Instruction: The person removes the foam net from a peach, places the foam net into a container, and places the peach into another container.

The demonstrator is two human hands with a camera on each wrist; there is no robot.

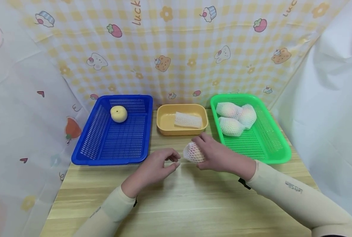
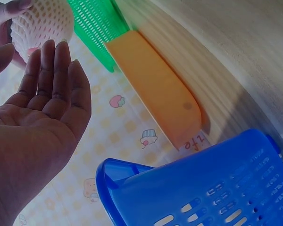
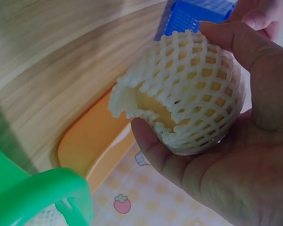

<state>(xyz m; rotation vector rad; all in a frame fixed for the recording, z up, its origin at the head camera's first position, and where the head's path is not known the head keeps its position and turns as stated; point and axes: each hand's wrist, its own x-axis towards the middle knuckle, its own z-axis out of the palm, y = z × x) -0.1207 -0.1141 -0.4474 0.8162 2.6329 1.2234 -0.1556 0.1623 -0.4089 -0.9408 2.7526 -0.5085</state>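
A peach in a white foam net (image 1: 193,152) is gripped by my right hand (image 1: 215,154) above the middle of the table. In the right wrist view the netted peach (image 3: 193,89) shows pale yellow through the mesh, and the net gapes at one end. My left hand (image 1: 158,165) is just left of it, apart from it, with fingers loosely bent and nothing held. Seen from the left wrist, that hand's fingers (image 2: 61,84) are spread below the net. An empty foam net (image 1: 188,120) lies in the yellow tray (image 1: 182,132) behind the hands.
At the left stands a blue basket (image 1: 110,162) with one bare peach (image 1: 119,114). On the right, a green basket (image 1: 270,144) contains three netted peaches (image 1: 231,126). A patterned cloth (image 1: 176,46) hangs behind, above the wooden table (image 1: 181,204).
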